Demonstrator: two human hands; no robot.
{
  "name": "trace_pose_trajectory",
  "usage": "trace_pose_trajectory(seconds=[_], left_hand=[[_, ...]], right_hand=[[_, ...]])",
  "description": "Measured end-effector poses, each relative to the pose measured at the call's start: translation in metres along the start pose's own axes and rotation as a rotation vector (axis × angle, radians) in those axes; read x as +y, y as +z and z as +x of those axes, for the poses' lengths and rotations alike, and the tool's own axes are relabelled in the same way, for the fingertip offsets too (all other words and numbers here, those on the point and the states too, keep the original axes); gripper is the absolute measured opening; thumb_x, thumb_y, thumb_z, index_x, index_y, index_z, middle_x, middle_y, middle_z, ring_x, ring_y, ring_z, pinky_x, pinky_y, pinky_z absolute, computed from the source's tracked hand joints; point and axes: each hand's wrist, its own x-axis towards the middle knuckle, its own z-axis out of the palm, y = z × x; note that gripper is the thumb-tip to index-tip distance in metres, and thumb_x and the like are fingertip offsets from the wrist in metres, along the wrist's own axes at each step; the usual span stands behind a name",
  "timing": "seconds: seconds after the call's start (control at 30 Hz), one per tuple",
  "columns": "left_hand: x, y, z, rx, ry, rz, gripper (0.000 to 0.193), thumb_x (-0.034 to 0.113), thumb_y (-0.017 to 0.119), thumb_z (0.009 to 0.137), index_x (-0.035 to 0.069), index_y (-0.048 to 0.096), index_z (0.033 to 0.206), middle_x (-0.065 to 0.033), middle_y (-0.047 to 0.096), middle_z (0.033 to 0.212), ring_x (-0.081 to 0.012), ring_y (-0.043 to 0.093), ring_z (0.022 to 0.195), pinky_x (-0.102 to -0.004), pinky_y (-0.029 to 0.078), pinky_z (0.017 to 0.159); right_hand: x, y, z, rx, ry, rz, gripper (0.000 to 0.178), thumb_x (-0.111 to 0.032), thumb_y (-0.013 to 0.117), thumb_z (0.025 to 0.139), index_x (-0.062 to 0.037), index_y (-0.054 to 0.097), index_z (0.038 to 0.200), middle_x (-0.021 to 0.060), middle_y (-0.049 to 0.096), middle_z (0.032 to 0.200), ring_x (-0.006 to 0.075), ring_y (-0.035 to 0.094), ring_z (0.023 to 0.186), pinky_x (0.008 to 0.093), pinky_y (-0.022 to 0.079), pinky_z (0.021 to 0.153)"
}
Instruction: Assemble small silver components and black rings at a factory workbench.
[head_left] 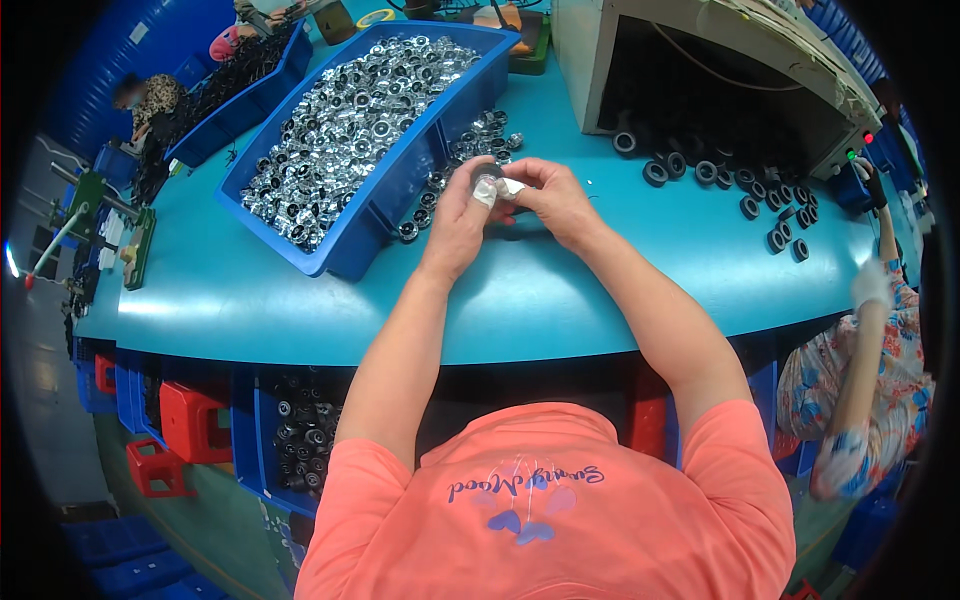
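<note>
Both my hands are raised over the turquoise table, close together beside the blue tub. My left hand (pixel 457 222) is closed round a small dark round piece (pixel 485 172), which looks like a black ring or wheel. My right hand (pixel 557 203) meets it from the other side, its thumb and fingers pinched on the same piece. White wrapping covers both thumb tips. My fingers hide most of the piece. Just beyond and to the left lie loose shiny wheel hubs (pixel 490 130).
A blue tub (pixel 352 240) heaped with silvery hubs stands at left. Black rubber rings (pixel 706 173) lie at right, before a box-like machine (pixel 592 75) with a dark opening. A green hand press (pixel 140 250) is far left. A co-worker in a floral top (pixel 850 370) sits at right.
</note>
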Motion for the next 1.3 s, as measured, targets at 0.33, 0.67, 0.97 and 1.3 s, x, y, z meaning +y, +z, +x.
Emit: trace_pose_trajectory(seconds=[0.33, 0.67, 0.97, 1.3], left_hand=[[-0.001, -0.003, 0.001, 0.140, 0.100, 0.133, 0.029, 0.014, 0.057, 0.102, 0.003, 0.054, 0.130, -0.0036, 0.063, 0.098, -0.0077, 0.059, 0.073, -0.0243, 0.053, 0.059], [0.006, 0.005, -0.004, 0.272, 0.110, 0.183, 0.028, 0.014, 0.063, 0.100, 0.004, 0.061, 0.126, 0.0007, 0.063, 0.089, -0.0049, 0.056, 0.063, -0.0206, 0.049, 0.053], [0.008, 0.000, 0.000, 0.234, 0.073, 0.131, 0.028, 0.014, 0.062, 0.100, 0.005, 0.064, 0.126, -0.0020, 0.067, 0.087, -0.0068, 0.057, 0.062, -0.0223, 0.051, 0.055], [0.003, -0.001, 0.001, 0.376, 0.110, 0.367, 0.025, 0.010, 0.059, 0.099, 0.007, 0.067, 0.123, -0.0005, 0.066, 0.081, -0.0049, 0.054, 0.058, -0.0214, 0.046, 0.048]], right_hand=[[0.011, 0.010, -0.001, 0.083, -0.149, -0.093, 0.028, -0.016, 0.075, 0.088, -0.0054, 0.076, 0.113, 0.0079, 0.067, 0.101, 0.0160, 0.062, 0.098, 0.0281, 0.049, 0.088], [0.003, 0.027, -0.012, 0.209, -0.334, -0.350, 0.024, -0.012, 0.073, 0.089, -0.0068, 0.077, 0.112, 0.0076, 0.069, 0.095, 0.0150, 0.063, 0.084, 0.0278, 0.050, 0.074], [0.000, 0.020, -0.004, 0.118, -0.193, -0.046, 0.030, -0.007, 0.073, 0.087, -0.0070, 0.075, 0.117, 0.0058, 0.069, 0.093, 0.0123, 0.062, 0.083, 0.0252, 0.051, 0.077], [0.004, 0.029, -0.008, 0.155, -0.329, -0.323, 0.032, -0.007, 0.073, 0.087, -0.0036, 0.073, 0.118, 0.0051, 0.071, 0.095, 0.0121, 0.065, 0.084, 0.0255, 0.053, 0.078]])
